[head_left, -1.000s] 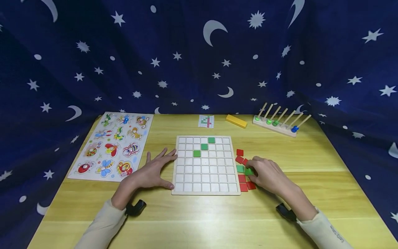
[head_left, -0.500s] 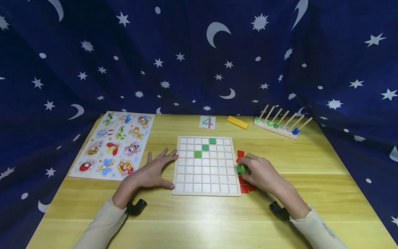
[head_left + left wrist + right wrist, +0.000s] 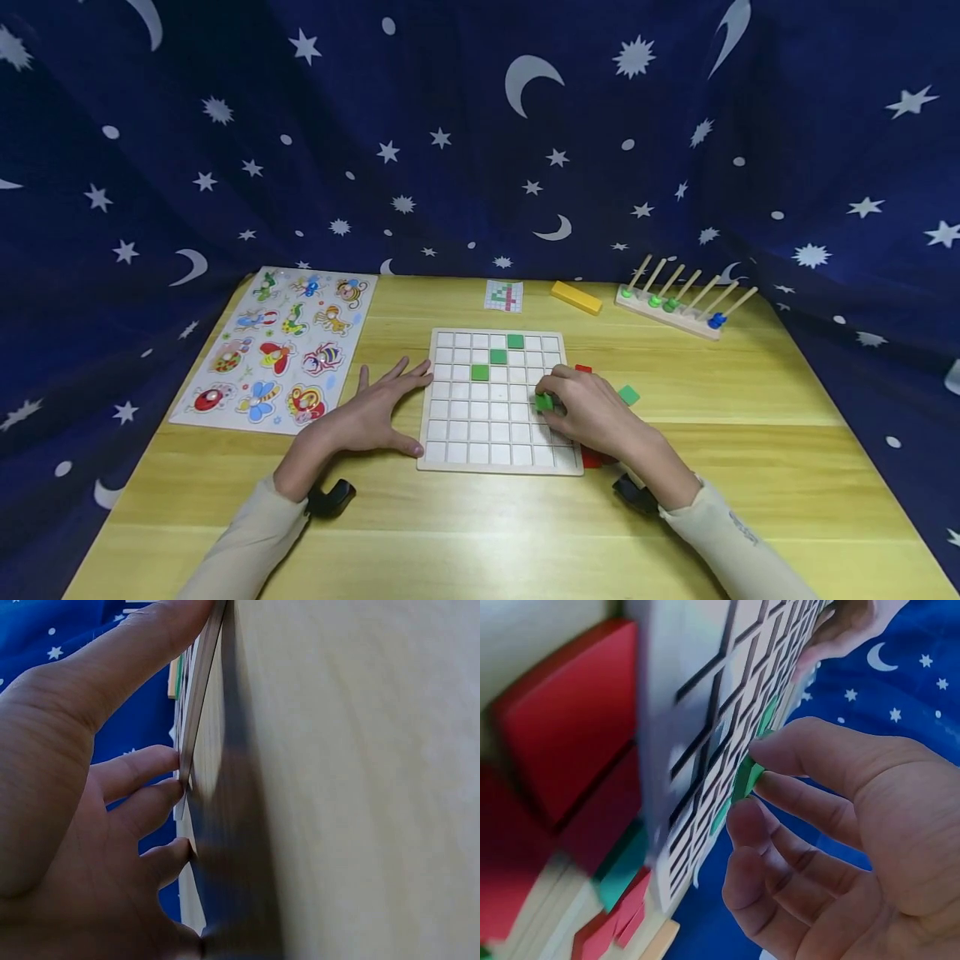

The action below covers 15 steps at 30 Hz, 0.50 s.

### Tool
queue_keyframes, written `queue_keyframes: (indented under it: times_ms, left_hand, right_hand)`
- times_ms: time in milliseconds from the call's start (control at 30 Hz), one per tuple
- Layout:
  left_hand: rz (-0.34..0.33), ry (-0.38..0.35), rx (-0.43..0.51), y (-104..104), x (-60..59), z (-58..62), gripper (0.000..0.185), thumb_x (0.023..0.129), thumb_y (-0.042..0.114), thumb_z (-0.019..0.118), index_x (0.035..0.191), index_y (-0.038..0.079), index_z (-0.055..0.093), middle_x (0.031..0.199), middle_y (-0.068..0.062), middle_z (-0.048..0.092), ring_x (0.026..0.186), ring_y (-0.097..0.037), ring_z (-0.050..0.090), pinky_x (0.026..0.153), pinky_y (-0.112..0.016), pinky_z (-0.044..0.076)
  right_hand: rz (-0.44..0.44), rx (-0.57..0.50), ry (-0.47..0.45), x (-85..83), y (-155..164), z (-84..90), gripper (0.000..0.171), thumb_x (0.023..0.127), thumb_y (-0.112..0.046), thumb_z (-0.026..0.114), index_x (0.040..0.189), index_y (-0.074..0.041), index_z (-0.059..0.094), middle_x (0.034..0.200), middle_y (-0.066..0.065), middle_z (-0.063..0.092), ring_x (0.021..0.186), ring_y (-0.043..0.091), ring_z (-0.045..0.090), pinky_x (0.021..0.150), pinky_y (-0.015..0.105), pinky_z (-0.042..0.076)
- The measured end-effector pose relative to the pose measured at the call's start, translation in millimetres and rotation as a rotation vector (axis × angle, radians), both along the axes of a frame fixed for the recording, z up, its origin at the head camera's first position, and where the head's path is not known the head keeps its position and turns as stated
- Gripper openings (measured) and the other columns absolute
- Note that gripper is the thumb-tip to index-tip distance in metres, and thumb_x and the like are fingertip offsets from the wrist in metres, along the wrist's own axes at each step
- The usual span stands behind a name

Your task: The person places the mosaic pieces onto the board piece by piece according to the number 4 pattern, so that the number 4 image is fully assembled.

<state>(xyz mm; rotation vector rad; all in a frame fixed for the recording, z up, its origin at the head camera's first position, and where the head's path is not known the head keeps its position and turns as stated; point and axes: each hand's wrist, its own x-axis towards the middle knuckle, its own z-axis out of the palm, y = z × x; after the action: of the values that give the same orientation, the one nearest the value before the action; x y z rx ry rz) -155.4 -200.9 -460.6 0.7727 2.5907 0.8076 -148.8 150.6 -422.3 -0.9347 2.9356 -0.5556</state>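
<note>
1. The right hand point(image 3: 592, 408) pinches a green tile point(image 3: 543, 402) over the grid board point(image 3: 498, 400)'s right columns; it should go down flat, square to one cell.
2. The left hand point(image 3: 367, 412), fingers spread, braces the board's left edge.

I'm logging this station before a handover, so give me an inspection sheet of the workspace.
Surface: wooden table, bare wood in front.
Job's things: grid board with three green tiles set; fourth green tile over the board's right part; loose red tiles and one green tile to the right.
Clutter: insect puzzle, pattern card, yellow block, peg rack.
Hands: left hand flat against the board's left edge; right hand pinches the fourth green tile.
Cables: nothing seen.
Surroundings: blue star cloth.
</note>
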Motion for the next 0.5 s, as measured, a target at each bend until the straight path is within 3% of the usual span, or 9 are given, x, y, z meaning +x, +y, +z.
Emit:
queue_keyframes:
  times_ms: [500]
  left_hand:
    - [0.001,-0.008,0.009,0,1.1,0.1,0.105,0.069,0.049,0.089,0.155,0.017,0.038,0.166,0.002,0.018,0.152,-0.03,0.004,0.106,-0.075,-0.013]
  right_hand:
    - [0.068,-0.014,-0.023,-12.9,-41,-5.1,0.02,0.082,-0.01,0.08,0.101,-0.01,0.075,0.094,-0.001,0.064,0.072,0.011,0.056,0.066,0.029,0.051]
